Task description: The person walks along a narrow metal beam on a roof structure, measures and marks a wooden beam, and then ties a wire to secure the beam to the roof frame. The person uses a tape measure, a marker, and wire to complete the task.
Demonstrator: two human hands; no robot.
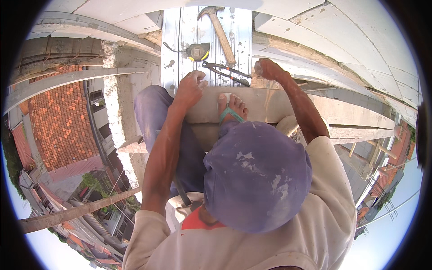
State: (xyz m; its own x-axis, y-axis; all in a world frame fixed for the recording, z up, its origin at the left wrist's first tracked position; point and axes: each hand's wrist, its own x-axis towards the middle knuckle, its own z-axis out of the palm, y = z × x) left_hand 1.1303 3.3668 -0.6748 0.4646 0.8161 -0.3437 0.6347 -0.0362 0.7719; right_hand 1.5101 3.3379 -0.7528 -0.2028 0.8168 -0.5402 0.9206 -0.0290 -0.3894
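- Pincers (230,69) are lying by the metal sheet's (191,27) near edge.
- Hammer (221,36) is lying toward its far edge.
- Left hand (190,88) and right hand (271,69) are showing bent fingers; can't tell if gripping.

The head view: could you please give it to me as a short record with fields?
Left hand: fingers curled, near the pincers; grip unclear
Right hand: curled, beside the pincers' handle ends; contents cannot be told
Pincers: black with orange marks, lying between the hands
Tape measure: black and yellow, dark strap to its left
Hammer: wooden handle, head at the far end, right of the tape measure
Surface under tools: ribbed metal sheet
Footing: sandalled foot on a wooden plank
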